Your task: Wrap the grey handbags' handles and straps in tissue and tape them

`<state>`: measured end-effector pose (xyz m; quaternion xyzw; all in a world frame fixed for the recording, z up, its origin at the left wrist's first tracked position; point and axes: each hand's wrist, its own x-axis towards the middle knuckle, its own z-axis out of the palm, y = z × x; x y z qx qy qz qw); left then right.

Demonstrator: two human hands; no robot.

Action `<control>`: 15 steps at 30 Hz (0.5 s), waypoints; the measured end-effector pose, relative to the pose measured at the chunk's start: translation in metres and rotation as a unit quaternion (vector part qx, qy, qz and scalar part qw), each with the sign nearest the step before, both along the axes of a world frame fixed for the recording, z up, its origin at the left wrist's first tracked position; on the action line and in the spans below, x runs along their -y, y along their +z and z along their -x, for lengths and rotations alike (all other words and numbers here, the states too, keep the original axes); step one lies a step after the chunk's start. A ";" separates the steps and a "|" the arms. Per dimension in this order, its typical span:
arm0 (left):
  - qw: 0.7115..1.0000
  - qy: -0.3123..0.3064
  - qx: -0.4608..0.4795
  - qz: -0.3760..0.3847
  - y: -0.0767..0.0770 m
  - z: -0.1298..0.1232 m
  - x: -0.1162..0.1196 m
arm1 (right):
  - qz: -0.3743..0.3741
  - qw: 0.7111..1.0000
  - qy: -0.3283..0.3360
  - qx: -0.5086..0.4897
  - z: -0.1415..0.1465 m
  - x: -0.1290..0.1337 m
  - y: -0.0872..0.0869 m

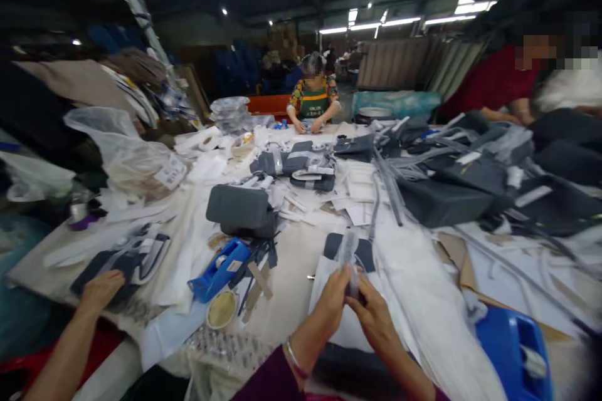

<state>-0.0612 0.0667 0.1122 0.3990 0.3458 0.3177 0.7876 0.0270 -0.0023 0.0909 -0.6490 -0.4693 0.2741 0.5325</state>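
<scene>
My left hand [335,293], with a bracelet at the wrist, is closed around a strap wrapped in translucent film [348,247]. My right hand [371,306] meets it there, its fingers pinched on the lower part of the same strap. Beneath both hands lies a dark grey bag [333,244], partly covered by a white sheet [320,282]. A small metal fitting [311,277] sticks out at the sheet's left edge. The fingertips partly hide one another.
A co-worker's hand [101,288] rests on another dark bag at left. Blue tape dispensers [221,269] [515,351] flank my work. A tape roll [222,309] lies near the front edge. Dark bags [446,200] pile up at right. Another person [314,100] works across the table.
</scene>
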 end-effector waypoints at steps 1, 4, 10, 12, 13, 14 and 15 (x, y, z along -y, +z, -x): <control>0.999 -0.020 0.009 0.025 0.000 0.000 -0.004 | -0.027 0.999 0.023 0.034 0.002 0.000 0.001; 0.999 -0.022 -0.002 0.034 -0.004 -0.001 -0.008 | -0.023 0.996 0.046 0.076 0.006 -0.002 0.004; 0.997 0.050 -0.051 0.010 -0.010 -0.009 -0.006 | 0.022 1.000 0.002 -0.020 0.001 -0.010 0.002; 0.997 -0.003 -0.027 0.077 -0.007 -0.011 -0.014 | -0.030 0.998 0.051 0.037 -0.004 -0.010 -0.002; 0.994 -0.029 -0.018 0.101 -0.007 -0.011 -0.019 | -0.043 0.994 0.075 0.064 -0.006 -0.010 -0.004; 0.993 -0.045 -0.017 0.110 -0.007 -0.012 -0.023 | -0.043 0.992 0.087 0.078 -0.007 -0.010 -0.005; 0.993 -0.048 -0.023 0.101 -0.009 -0.013 -0.025 | -0.027 0.993 0.085 0.074 -0.009 -0.011 -0.006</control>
